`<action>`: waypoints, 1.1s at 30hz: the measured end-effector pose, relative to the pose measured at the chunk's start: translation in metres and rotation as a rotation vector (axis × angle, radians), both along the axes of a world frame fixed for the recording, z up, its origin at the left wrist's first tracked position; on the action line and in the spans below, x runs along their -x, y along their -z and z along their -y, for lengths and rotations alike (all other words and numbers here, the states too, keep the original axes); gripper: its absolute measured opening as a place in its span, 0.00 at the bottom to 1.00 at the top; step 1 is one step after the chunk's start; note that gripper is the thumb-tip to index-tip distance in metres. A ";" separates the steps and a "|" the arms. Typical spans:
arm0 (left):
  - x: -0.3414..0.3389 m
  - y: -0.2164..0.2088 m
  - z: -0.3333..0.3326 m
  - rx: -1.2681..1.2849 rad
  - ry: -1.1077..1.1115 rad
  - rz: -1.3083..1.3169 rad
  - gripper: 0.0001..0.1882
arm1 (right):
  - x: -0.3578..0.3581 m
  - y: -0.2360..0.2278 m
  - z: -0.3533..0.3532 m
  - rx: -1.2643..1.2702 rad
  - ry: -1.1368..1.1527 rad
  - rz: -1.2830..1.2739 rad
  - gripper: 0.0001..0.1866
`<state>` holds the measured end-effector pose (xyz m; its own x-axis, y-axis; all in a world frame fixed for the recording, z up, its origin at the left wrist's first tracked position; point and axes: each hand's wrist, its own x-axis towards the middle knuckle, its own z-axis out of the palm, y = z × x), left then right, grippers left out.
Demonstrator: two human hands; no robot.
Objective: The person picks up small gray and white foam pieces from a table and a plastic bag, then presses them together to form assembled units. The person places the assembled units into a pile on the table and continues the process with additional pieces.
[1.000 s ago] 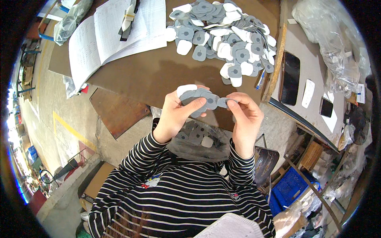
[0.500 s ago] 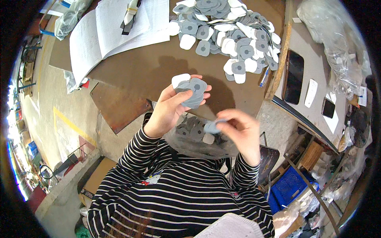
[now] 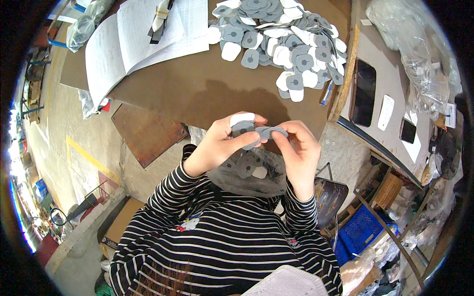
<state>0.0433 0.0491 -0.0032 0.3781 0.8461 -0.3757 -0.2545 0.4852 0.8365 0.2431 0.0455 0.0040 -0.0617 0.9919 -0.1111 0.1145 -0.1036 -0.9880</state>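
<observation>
My left hand (image 3: 219, 140) is closed around a small stack of flat grey pads (image 3: 242, 129), rounded squares with a dark keyhole-shaped mark, one showing a white face. Thumb and fingers of my right hand (image 3: 299, 148) pinch grey pads (image 3: 273, 132) at the stack's right side, where the two hands meet. How many pads each hand has cannot be made out. Below the hands, a clear plastic bag (image 3: 224, 180) on my lap holds more such pads (image 3: 247, 165). A large heap of grey and white pads (image 3: 301, 61) lies on the brown table (image 3: 187, 96).
An open notebook (image 3: 106, 54) with a black-and-white tool (image 3: 160, 22) on it lies at the table's far left. A blue pen (image 3: 326, 92) rests beside the heap. On the right-hand table are a dark phone (image 3: 364, 93), a smaller dark device (image 3: 408, 130) and plastic bags (image 3: 410, 39).
My left hand has lowered and turned its stack toward the right. My right hand has risen from over the bag and now meets the left hand.
</observation>
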 end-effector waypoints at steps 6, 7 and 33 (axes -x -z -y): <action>0.018 -0.004 -0.001 0.206 -0.064 0.323 0.25 | -0.022 -0.014 0.005 0.191 -0.272 -0.052 0.08; 0.019 -0.003 -0.002 0.200 -0.045 0.303 0.25 | -0.023 -0.014 0.005 0.091 -0.407 0.061 0.09; 0.014 0.001 -0.008 0.114 0.040 0.003 0.19 | -0.026 -0.008 -0.001 0.293 -0.167 -0.104 0.13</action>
<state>0.0293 0.0576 -0.0044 0.4121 0.7819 -0.4677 -0.2357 0.5873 0.7743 0.2691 0.0469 0.0119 -0.2458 0.8941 -0.3743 0.0544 -0.3728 -0.9263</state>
